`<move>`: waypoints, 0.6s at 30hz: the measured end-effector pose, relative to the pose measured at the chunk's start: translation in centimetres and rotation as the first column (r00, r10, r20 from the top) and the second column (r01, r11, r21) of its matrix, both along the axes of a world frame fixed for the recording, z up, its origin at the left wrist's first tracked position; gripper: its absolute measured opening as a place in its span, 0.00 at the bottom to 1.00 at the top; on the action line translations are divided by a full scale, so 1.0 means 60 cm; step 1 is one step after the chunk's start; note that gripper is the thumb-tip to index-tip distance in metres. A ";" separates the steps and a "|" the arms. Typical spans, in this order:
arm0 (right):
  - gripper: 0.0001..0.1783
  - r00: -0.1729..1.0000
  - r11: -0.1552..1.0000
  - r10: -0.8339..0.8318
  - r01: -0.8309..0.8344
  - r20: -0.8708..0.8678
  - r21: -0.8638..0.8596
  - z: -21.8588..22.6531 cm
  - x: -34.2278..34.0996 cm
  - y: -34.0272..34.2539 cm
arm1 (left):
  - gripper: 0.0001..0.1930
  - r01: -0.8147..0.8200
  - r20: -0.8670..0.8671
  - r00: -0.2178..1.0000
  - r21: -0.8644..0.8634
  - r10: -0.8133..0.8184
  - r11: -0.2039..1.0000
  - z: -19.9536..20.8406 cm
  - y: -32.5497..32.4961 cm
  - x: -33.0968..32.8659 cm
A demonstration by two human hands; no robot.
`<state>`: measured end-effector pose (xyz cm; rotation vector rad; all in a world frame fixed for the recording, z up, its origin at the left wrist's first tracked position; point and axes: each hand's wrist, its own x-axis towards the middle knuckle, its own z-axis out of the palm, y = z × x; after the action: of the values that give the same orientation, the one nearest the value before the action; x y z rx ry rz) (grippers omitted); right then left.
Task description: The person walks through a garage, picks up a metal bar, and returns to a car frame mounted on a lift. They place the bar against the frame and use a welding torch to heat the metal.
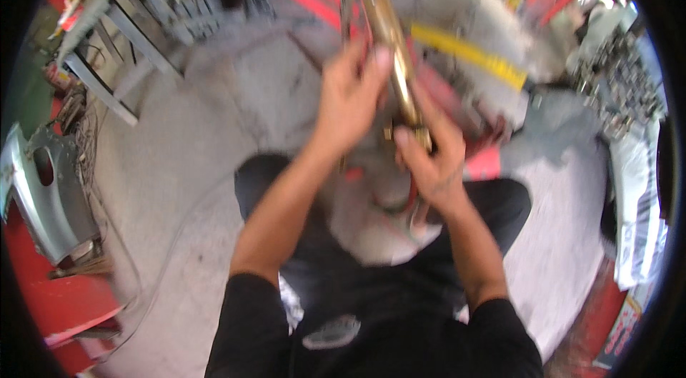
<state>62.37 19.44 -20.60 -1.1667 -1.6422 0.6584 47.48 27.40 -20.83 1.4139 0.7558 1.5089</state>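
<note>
From my remote seat I look down on both hands raised in front of the chest, above the concrete floor [179, 163] and the dark trousers; between them runs a long brass-coloured metal rod [389, 35], slanting from the top edge of the view down to the right hand; motion blur smears it, so I cannot say what kind of part it is beyond a slim, shiny, tube-like piece with a thicker fitting at its lower end; I judge it stiff and fairly light for its length, smooth enough to slip or twist in a bare palm, and likely to swing at its far end if held only low down, so the sound places to hold are the lower fitting and a point higher on the shaft, much as the hands sit now; the left hand [350, 96] has its grip closed round the shaft from the left, fingers curled, thumb side towards the rod; the right hand [432, 160] grips the lower end, fingers wrapped and the thumb pressed up along the metal; both grips look narrow and tight, though blur hides the exact finger placement; behind the rod lies a grey bulky machine body [464, 28] with a yellow strip [468, 55] and red parts; to the left stand a grey metal frame [107, 71] and a pale curved sheet-metal panel [43, 192]; at the right, a rack of small metal parts [622, 85].
</note>
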 end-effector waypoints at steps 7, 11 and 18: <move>0.38 0.985 0.968 0.070 -0.106 0.159 0.229 -0.071 -0.008 -0.013 | 0.20 0.175 0.123 0.978 -0.068 -0.166 0.982 -0.023 -0.005 -0.009; 0.41 0.967 0.962 0.224 -0.200 -0.118 0.188 -0.097 0.017 -0.011 | 0.20 0.113 0.055 0.993 -0.096 -0.108 0.989 -0.019 -0.020 -0.021; 0.24 0.575 0.782 -0.567 0.151 -0.590 -0.605 -0.384 0.197 0.060 | 0.21 0.016 0.007 1.000 -0.169 -0.015 0.985 -0.011 -0.059 -0.042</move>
<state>74.16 23.06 -43.66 -1.2932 -0.4670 1.1363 44.97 23.87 -21.47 1.2846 0.8471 1.4017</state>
